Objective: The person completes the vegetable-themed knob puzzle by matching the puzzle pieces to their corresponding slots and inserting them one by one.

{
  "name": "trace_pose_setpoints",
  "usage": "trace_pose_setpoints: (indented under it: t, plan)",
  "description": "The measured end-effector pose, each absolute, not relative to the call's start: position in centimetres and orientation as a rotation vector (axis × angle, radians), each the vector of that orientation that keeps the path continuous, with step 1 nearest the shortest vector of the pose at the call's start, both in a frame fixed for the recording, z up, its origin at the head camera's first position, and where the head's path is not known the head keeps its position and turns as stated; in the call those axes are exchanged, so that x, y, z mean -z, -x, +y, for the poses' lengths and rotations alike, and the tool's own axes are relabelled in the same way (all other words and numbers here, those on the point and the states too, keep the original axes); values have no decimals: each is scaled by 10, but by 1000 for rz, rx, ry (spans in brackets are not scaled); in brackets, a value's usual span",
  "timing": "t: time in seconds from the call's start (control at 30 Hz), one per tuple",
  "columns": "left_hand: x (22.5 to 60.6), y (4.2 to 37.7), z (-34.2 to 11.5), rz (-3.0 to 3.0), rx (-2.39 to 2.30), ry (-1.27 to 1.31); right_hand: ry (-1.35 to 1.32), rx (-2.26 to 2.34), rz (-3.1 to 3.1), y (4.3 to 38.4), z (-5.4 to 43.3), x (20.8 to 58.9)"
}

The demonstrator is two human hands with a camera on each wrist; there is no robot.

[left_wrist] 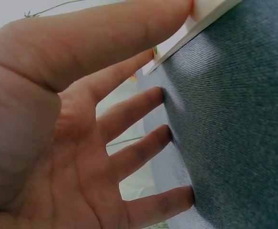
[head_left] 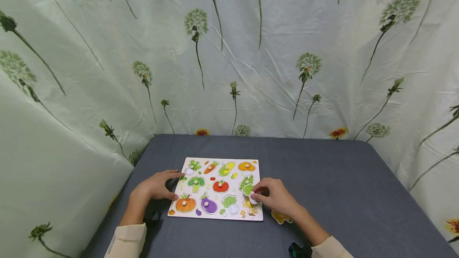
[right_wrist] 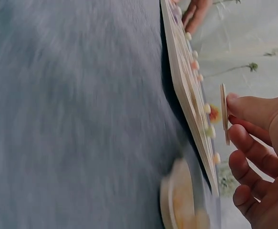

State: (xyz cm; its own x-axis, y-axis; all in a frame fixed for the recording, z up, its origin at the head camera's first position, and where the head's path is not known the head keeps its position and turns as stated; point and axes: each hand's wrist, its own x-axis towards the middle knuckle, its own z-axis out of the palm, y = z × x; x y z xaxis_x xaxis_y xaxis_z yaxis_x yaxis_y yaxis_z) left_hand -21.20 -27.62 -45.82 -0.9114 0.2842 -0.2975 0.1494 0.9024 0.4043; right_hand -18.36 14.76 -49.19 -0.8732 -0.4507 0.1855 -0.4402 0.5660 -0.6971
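Note:
A white vegetable puzzle board (head_left: 206, 163) lies on the grey-blue cloth. My left hand (head_left: 156, 186) is at its left side, thumb and index finger touching the edge; in the left wrist view the other fingertips (left_wrist: 163, 133) meet the cloth. Over the board's right part, my right hand (head_left: 276, 197) pinches a bok choy puzzle piece (head_left: 247, 188), green on top and pale below. The right wrist view shows this thin piece edge-on, raised above the board. A bok choy picture without a knob (head_left: 230, 202) is printed near the board's bottom edge.
A loose yellow-orange puzzle piece (head_left: 279, 217) lies on the cloth right of the board, below the right forearm. Several knobbed pieces, such as the tomato (head_left: 220, 187) and eggplant (head_left: 209, 207), sit in the board. A dandelion-print curtain (head_left: 265, 83) hangs behind the table.

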Motion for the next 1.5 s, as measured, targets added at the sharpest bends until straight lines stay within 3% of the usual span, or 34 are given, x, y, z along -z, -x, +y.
trace_pose_setpoints:
  t: [0.73,1.5]
  plan:
    - [459,216,-272,2713,-514,-305,890,1230,2715,177,96,500]
    - [456,212,-276,2709,-530,-286,883,1124,2741,175,82,503]
